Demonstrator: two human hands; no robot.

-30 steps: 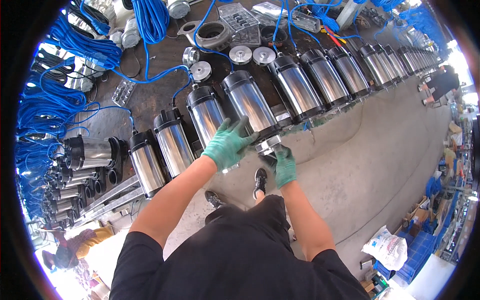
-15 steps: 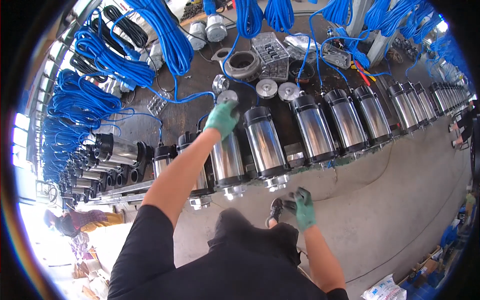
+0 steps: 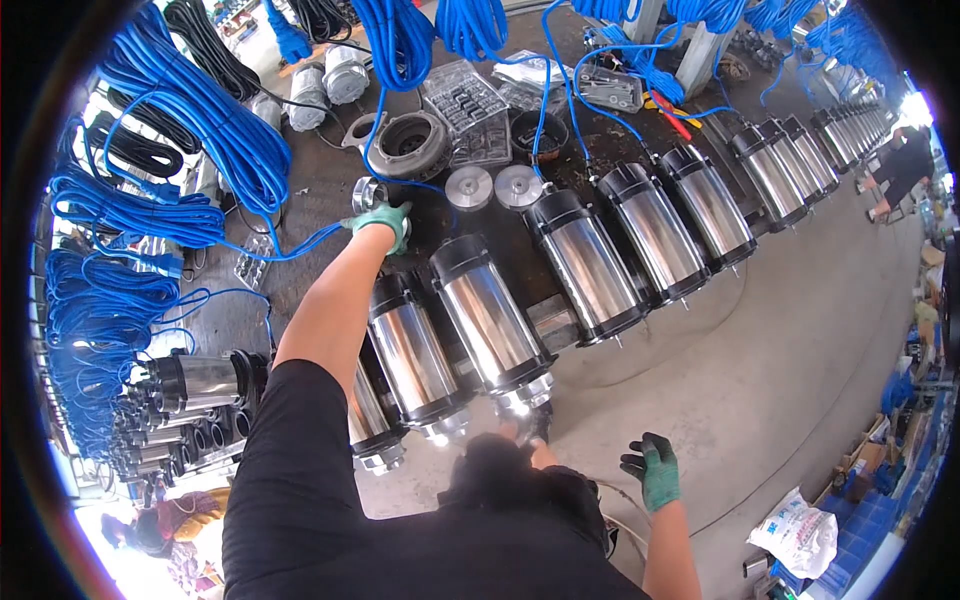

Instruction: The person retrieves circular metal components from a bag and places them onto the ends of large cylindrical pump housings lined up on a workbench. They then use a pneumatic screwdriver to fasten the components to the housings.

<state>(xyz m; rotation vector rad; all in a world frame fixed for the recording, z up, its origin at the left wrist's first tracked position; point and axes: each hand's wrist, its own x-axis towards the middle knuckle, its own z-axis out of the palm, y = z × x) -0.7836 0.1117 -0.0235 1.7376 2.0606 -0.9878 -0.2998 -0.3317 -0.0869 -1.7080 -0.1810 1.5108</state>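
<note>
My left hand (image 3: 383, 222), in a green glove, reaches far across the bench and grips a round silver metal part (image 3: 366, 192) lying on the dark bench top. Just below my arm lie shiny steel pump cylinders (image 3: 485, 315) with black end caps, side by side. My right hand (image 3: 655, 470), also green-gloved, hangs free over the concrete floor near the bench edge, fingers apart and holding nothing. Two silver discs (image 3: 470, 187) lie to the right of my left hand.
A long row of steel pump bodies (image 3: 700, 205) runs off to the right. Blue cable coils (image 3: 190, 110) hang at left and top. A grey cast housing (image 3: 405, 145), clear parts trays (image 3: 465, 100) and a white sack (image 3: 795, 535) are nearby. Another person (image 3: 905, 165) stands far right.
My left hand has stretched from the pump cylinders out to the round metal part at the back of the bench. My right hand dropped away from the cylinders toward the floor.
</note>
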